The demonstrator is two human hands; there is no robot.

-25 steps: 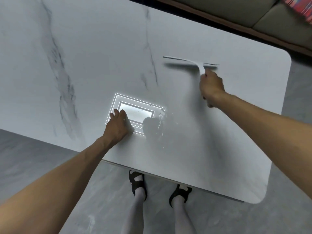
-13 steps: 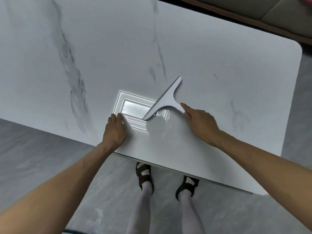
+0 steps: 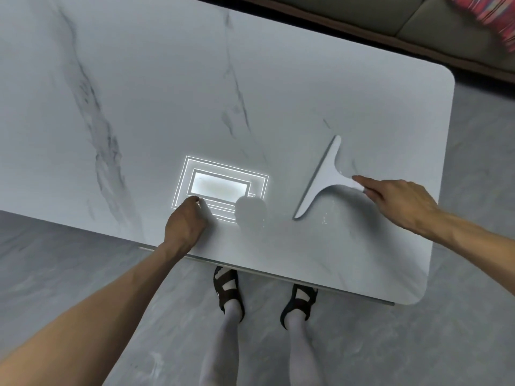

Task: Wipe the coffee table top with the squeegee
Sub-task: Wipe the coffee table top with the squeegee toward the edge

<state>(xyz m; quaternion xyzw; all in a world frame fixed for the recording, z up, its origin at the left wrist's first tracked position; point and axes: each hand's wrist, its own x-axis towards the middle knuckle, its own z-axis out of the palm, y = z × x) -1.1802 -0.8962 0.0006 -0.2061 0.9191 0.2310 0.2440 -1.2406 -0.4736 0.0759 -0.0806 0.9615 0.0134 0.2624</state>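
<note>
A white T-shaped squeegee (image 3: pixel 324 176) lies on the white marble coffee table top (image 3: pixel 167 93), its blade running diagonally near the table's right end. My right hand (image 3: pixel 401 203) grips the end of its handle with the fingertips, index finger stretched along it. My left hand (image 3: pixel 185 224) rests on the table close to the near edge, fingers curled under, holding nothing. A few small white specks sit on the table just right of the blade's near tip.
A bright rectangular reflection of a ceiling light (image 3: pixel 223 188) shines on the table beside my left hand. My sandalled feet (image 3: pixel 228 291) stand on the grey floor at the near edge. A sofa (image 3: pixel 446 26) with a striped cushion lies beyond the far edge.
My right hand pulled the squeegee from the far side toward the near edge, then carried it right, away from the light reflection. My left hand's fingers curled in.
</note>
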